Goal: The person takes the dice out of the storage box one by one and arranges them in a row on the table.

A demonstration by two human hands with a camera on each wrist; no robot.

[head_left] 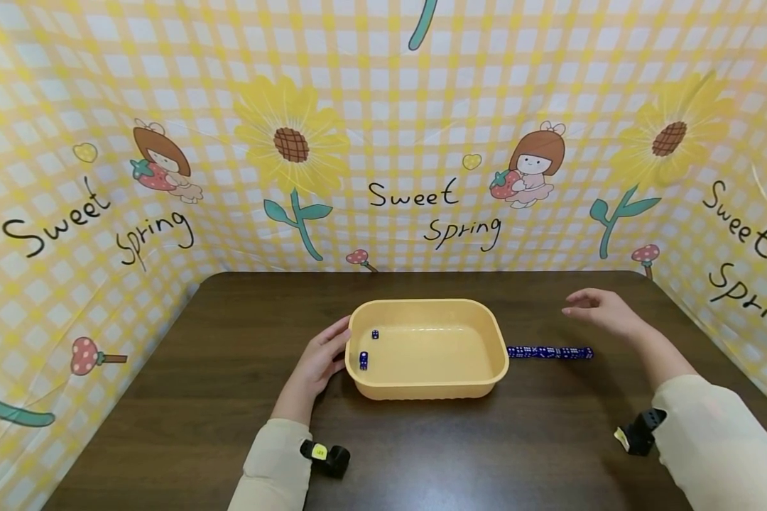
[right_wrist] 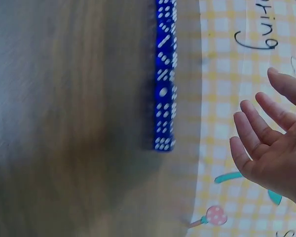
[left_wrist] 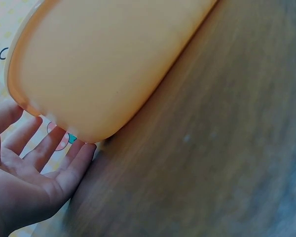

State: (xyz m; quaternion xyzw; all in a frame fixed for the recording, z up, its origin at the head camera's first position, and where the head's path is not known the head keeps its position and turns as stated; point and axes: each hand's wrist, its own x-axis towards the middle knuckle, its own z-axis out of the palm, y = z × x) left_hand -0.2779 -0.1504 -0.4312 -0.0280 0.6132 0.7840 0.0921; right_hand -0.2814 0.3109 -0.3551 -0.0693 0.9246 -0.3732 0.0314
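A yellow plastic basin (head_left: 427,390) stands on the table with its long side facing me. Several blue dice with white pips lie in a straight row (head_left: 550,353) running right from the basin's right end; the right wrist view shows this row of dice (right_wrist: 164,94) closely. Inside the basin at the left are a single die (head_left: 375,334) and what looks like two touching dice (head_left: 363,360). My left hand (head_left: 322,360) touches the basin's left end, fingers extended against its wall (left_wrist: 103,74). Holding nothing, my right hand (head_left: 604,312) hovers above and behind the row's right end, fingers relaxed.
The dark wooden table (head_left: 454,454) extends around the basin. A yellow checked cloth (head_left: 383,85) with flowers and lettering hangs behind and along both sides. Each wrist wears a small black camera, like the left one (head_left: 326,458).
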